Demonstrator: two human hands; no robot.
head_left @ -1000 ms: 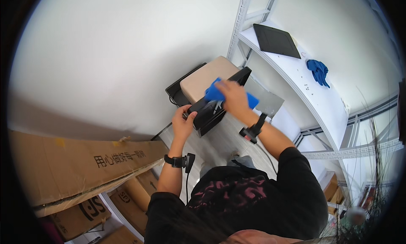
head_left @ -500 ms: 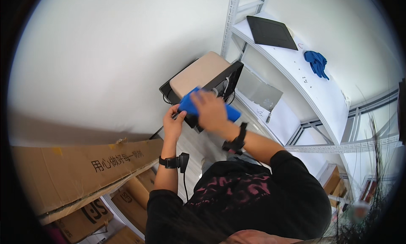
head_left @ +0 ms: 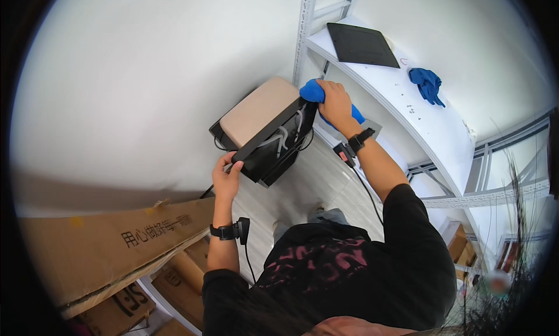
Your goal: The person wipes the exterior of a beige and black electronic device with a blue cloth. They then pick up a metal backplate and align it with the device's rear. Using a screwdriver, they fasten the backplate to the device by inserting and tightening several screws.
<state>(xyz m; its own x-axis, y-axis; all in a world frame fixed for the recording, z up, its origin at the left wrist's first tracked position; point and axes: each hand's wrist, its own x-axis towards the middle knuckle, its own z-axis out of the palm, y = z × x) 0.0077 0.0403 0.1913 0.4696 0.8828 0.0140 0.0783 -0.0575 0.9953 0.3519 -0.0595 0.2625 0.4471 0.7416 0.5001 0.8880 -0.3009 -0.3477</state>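
Down by the white wall [head_left: 145,91], so the left hand [head_left: 226,179] has the near corner of a black frame [head_left: 271,131] pinched between thumb and fingers. Right hand [head_left: 336,103] is wrapped around a bright blue cloth [head_left: 312,91] up at the frame's far corner, looks like it's touching, but the fingertips are hidden so don't quote me. Beige padded block [head_left: 261,110] sits just behind the frame on the wall side. Off to the right, the white shelf [head_left: 448,144] has a flat black panel [head_left: 364,45] and a crumpled darker blue cloth [head_left: 427,84] on it, and a big cardboard box [head_left: 93,249] fills the lower left
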